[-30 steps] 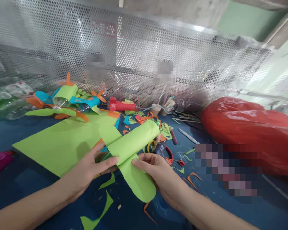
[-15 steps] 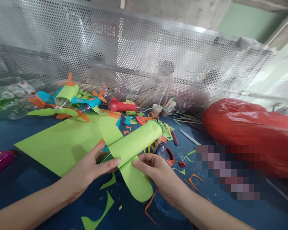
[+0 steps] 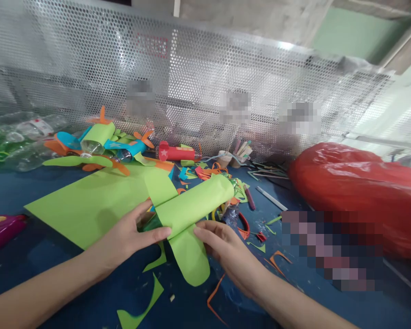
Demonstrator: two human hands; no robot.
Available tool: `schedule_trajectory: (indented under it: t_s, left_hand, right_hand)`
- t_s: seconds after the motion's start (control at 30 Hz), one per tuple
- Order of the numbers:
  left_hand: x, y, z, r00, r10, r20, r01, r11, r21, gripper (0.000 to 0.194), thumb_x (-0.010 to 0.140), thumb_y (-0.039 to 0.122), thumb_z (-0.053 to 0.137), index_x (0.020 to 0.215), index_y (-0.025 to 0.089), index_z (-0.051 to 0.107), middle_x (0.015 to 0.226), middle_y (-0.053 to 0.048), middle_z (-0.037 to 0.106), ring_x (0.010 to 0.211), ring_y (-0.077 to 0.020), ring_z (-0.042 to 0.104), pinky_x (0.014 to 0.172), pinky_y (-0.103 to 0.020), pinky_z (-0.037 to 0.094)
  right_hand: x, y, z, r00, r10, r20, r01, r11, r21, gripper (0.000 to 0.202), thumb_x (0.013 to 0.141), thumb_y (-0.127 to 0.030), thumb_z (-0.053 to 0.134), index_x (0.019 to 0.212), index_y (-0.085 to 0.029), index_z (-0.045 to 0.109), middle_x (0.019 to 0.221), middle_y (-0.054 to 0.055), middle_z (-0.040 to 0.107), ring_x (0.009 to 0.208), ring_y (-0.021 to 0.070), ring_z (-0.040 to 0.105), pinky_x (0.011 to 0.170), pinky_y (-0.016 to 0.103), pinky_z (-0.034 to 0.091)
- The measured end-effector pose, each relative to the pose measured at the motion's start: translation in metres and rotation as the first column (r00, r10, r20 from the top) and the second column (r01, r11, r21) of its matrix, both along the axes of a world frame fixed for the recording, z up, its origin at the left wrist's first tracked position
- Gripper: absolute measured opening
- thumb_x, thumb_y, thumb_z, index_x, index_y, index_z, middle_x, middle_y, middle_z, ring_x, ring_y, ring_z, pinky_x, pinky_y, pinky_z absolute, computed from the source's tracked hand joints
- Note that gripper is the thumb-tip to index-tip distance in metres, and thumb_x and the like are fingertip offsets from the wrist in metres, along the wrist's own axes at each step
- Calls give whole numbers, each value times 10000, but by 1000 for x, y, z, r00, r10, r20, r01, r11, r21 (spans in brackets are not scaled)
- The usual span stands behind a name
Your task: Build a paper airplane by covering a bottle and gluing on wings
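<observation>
A green plastic bottle wrapped in lime-green paper (image 3: pixel 198 200) lies tilted in front of me, its cap end pointing up and right. My left hand (image 3: pixel 132 235) is closed round its lower end, with the thumb on top of the paper. Bare green plastic shows beside those fingers. My right hand (image 3: pixel 222 242) pinches the edge of a rounded lime-green paper wing (image 3: pixel 191 262) on the near side of the bottle. A second paper flap (image 3: pixel 160 186) sticks out on the far side. Fingers beneath the bottle and wing are partly hidden.
Lime-green paper (image 3: pixel 89 201) lies left on the blue table. Behind it stand bottle planes with paper propellers (image 3: pixel 85 160) and a red bottle rocket (image 3: pixel 178 153). Paper scraps (image 3: pixel 144 304), scissors (image 3: pixel 244 225) and a pencil cup (image 3: pixel 224 158) lie around. A red bag (image 3: pixel 356 183) sits right.
The near wing has swung slightly left and its rounded tip hangs lower and narrower in view. My right hand still pinches it, shifted slightly right; the left hand keeps its hold.
</observation>
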State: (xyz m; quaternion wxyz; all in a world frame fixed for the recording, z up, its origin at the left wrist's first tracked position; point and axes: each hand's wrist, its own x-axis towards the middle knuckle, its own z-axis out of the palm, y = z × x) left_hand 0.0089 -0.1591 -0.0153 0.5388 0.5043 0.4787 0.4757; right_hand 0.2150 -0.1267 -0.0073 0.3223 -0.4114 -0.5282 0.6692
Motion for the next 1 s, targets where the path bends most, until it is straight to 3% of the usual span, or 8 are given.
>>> schedule_trajectory:
  t_s: [0.13,0.3,0.5,0.63,0.8,1.0]
  left_hand:
    - [-6,2,-3,999,-19,42,19,1000,-2,505,772,408,717,1240,293,565,1379,-31,547,1251,-294,506,935,-350,510]
    - [0,-1,5,974,214,74,-197,962,-188,506,784,510,663,1223,267,596,1356,-45,570,1312,-291,434,1057,-383,388]
    - [5,-2,12,973,43,226,-15,992,-127,414,814,409,670,1200,268,621,1212,-41,679,1197,-292,560,974,-359,464]
    - [5,-3,13,975,110,194,-71,978,-197,447,805,424,680,1214,256,609,1256,-50,651,1232,-290,527,995,-356,446]
    - [8,-7,24,960,22,278,25,986,-164,358,844,342,657,1186,238,633,1212,-43,679,1157,-269,594,988,-343,460]
    - [11,-9,28,947,97,305,-17,967,-254,349,810,342,698,1141,239,662,1123,-36,724,1059,-257,656,884,-299,528]
  right_hand:
    - [-1,1,-3,1000,5,28,-5,1000,-3,397,624,-496,792,748,-136,681,737,24,682,650,123,585,652,244,442]
    - [-3,-1,-9,998,-12,66,11,1000,18,379,598,-496,809,711,-150,705,717,22,696,642,138,601,644,256,456]
    - [-5,-3,-13,1000,-16,26,16,1000,7,377,598,-494,810,693,-144,711,706,24,703,617,125,595,626,249,447]
    - [-6,-3,-15,999,-42,18,42,999,9,373,588,-484,818,669,-141,699,674,15,691,601,111,579,614,239,436]
    - [-6,-4,-17,997,-70,23,70,997,21,380,570,-486,826,646,-140,690,639,8,678,577,109,563,593,240,423]
    - [-6,-6,-16,996,-84,2,84,996,-2,371,557,-484,833,630,-149,692,652,21,694,586,133,592,597,252,444]
